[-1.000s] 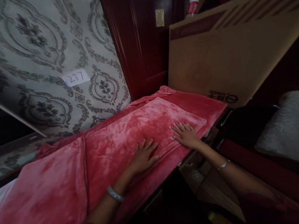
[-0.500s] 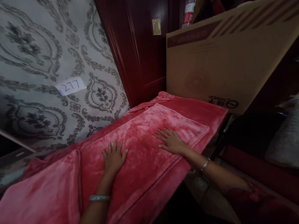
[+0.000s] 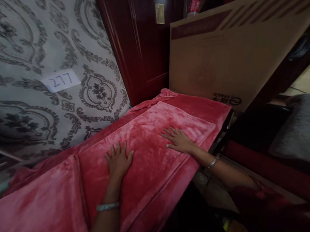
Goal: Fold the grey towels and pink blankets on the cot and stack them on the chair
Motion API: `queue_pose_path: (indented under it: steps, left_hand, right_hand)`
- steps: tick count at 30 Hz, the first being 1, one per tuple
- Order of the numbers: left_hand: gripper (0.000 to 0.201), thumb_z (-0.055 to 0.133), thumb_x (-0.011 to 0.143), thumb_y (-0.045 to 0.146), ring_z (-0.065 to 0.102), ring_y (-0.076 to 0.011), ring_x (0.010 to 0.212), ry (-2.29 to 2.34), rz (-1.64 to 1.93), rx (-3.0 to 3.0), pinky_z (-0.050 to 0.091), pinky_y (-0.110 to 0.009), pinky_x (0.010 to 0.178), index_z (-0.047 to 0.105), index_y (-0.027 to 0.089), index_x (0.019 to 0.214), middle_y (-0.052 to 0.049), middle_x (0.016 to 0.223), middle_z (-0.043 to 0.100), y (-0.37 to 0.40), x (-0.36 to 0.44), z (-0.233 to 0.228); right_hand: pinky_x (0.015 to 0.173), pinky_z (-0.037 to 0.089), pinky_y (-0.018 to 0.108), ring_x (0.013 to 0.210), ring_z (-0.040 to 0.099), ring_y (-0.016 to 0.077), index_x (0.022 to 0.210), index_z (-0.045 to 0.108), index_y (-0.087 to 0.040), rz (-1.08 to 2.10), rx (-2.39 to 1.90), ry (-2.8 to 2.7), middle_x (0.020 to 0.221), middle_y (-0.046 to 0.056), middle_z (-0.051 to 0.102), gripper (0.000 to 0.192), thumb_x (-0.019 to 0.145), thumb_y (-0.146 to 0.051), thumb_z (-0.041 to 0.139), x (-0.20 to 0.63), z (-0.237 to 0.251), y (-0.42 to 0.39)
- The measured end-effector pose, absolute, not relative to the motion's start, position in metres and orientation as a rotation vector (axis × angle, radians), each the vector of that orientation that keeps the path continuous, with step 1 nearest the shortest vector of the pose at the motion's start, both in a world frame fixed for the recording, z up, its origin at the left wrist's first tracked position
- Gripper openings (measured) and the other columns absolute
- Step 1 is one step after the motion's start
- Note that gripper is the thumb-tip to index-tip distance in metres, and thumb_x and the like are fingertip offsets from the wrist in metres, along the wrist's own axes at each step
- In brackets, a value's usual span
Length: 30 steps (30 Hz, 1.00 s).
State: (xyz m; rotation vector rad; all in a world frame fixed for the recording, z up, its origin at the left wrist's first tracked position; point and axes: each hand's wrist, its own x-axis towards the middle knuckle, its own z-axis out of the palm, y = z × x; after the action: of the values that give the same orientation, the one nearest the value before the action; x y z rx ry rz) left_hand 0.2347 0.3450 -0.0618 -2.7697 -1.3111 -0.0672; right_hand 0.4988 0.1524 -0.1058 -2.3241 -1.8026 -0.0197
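Note:
A pink-red plush blanket (image 3: 146, 138) lies folded on a long narrow surface against the wall. My left hand (image 3: 118, 161) rests flat on it near the middle, fingers spread, a pale bangle on the wrist. Further right, my right hand (image 3: 178, 140) lies flat on the folded top layer, fingers pointing left, with a thin bracelet on its wrist. Neither hand grips anything. A second fold of the same blanket (image 3: 36, 211) lies at the lower left.
Patterned grey wallpaper with a paper label "277" (image 3: 60, 80) is behind. A dark red door (image 3: 141, 49) stands at the back. A large cardboard box (image 3: 227, 53) leans at the blanket's right end. A grey cushion (image 3: 303, 133) lies at the right.
My left hand slid left across the blanket, from next to the right hand to well apart from it. The right hand shifted slightly left. The view moved a little.

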Motion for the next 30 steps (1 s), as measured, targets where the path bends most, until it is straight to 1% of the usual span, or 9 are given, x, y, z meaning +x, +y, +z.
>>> queue_pose_path:
  steps: [9, 12, 15, 17, 20, 23, 27, 29, 30]
  left_hand:
    - [0.068, 0.032, 0.099, 0.056, 0.026, -0.0425, 0.151, -1.270, -0.114, -2.762, 0.026, -0.070, 0.114, 0.035, 0.023, 0.158, -0.014, 0.166, 0.031, 0.351, 0.237, -0.066]
    - [0.068, 0.030, 0.099, 0.056, 0.025, -0.0423, 0.151, -1.284, -0.091, -2.766, 0.027, -0.070, 0.114, 0.035, 0.023, 0.159, -0.014, 0.166, 0.030, 0.353, 0.238, -0.064]
    - [0.068, 0.030, 0.099, 0.056, 0.027, -0.0423, 0.150, -1.284, -0.109, -2.783, 0.028, -0.070, 0.113, 0.035, 0.024, 0.159, -0.014, 0.166, 0.030, 0.352, 0.239, -0.063]
    - [0.069, 0.030, 0.099, 0.057, 0.028, -0.0426, 0.150, -1.276, -0.138, -2.787, 0.028, -0.071, 0.113, 0.036, 0.024, 0.158, -0.014, 0.166, 0.030, 0.351, 0.238, -0.063]
    - [0.068, 0.031, 0.098, 0.056, 0.028, -0.0427, 0.150, -1.284, -0.158, -2.794, 0.028, -0.071, 0.112, 0.036, 0.025, 0.158, -0.014, 0.166, 0.030, 0.349, 0.239, -0.062]
    - [0.067, 0.032, 0.098, 0.054, 0.028, -0.0422, 0.150, -1.295, -0.171, -2.799, 0.029, -0.070, 0.113, 0.035, 0.026, 0.159, -0.013, 0.167, 0.029, 0.346, 0.240, -0.056]
    - [0.068, 0.034, 0.100, 0.052, 0.028, -0.0407, 0.151, -1.297, -0.037, -2.833, 0.025, -0.066, 0.117, 0.032, 0.021, 0.160, -0.016, 0.166, 0.030, 0.331, 0.234, -0.036]
    - [0.069, 0.037, 0.099, 0.052, 0.025, -0.0385, 0.153, -1.207, -0.024, -2.853, 0.020, -0.064, 0.121, 0.030, 0.020, 0.160, -0.016, 0.166, 0.028, 0.315, 0.225, -0.029]
    - [0.070, 0.040, 0.099, 0.052, 0.023, -0.0371, 0.154, -1.130, -0.038, -2.867, 0.017, -0.062, 0.122, 0.030, 0.021, 0.161, -0.015, 0.167, 0.027, 0.305, 0.218, -0.029]
  right_hand:
    - [0.120, 0.015, 0.065, 0.155, 0.012, 0.0361, 0.161, 0.028, -0.035, 0.075, -2.348, -1.768, 0.169, 0.006, 0.016, 0.072, 0.099, -0.070, 0.037, 0.494, -0.094, 0.155]
    - [0.120, 0.017, 0.064, 0.155, 0.014, 0.0367, 0.161, 0.029, -0.033, 0.122, -2.316, -1.802, 0.169, 0.007, 0.019, 0.075, 0.097, -0.071, 0.040, 0.499, -0.086, 0.151]
    - [0.120, 0.021, 0.059, 0.153, 0.021, 0.0338, 0.161, 0.031, -0.030, 0.026, -2.368, -1.682, 0.167, 0.009, 0.025, 0.071, 0.100, -0.067, 0.034, 0.517, -0.080, 0.134]
    - [0.119, 0.023, 0.061, 0.152, 0.024, 0.0341, 0.160, 0.033, -0.029, -0.088, -2.509, -1.475, 0.166, 0.010, 0.028, 0.067, 0.102, -0.063, 0.029, 0.534, -0.082, 0.116]
    - [0.117, 0.025, 0.063, 0.152, 0.024, 0.0367, 0.159, 0.036, -0.030, -0.141, -2.696, -1.279, 0.166, 0.009, 0.026, 0.065, 0.102, -0.061, 0.031, 0.556, -0.094, 0.094]
    - [0.117, 0.025, 0.061, 0.152, 0.024, 0.0364, 0.158, 0.038, -0.031, -0.151, -2.738, -1.264, 0.167, 0.008, 0.025, 0.064, 0.102, -0.062, 0.032, 0.565, -0.106, 0.087]
    - [0.116, 0.026, 0.064, 0.150, 0.027, 0.0370, 0.157, 0.040, -0.031, -0.170, -2.698, -1.278, 0.166, 0.008, 0.029, 0.065, 0.102, -0.064, 0.028, 0.562, -0.109, 0.086]
    - [0.116, 0.025, 0.065, 0.150, 0.026, 0.0369, 0.157, 0.040, -0.031, -0.168, -2.681, -1.269, 0.165, 0.009, 0.030, 0.066, 0.101, -0.064, 0.027, 0.561, -0.109, 0.085]
    - [0.116, 0.024, 0.065, 0.151, 0.026, 0.0369, 0.157, 0.041, -0.031, -0.164, -2.674, -1.265, 0.165, 0.009, 0.031, 0.066, 0.101, -0.064, 0.027, 0.561, -0.109, 0.084]
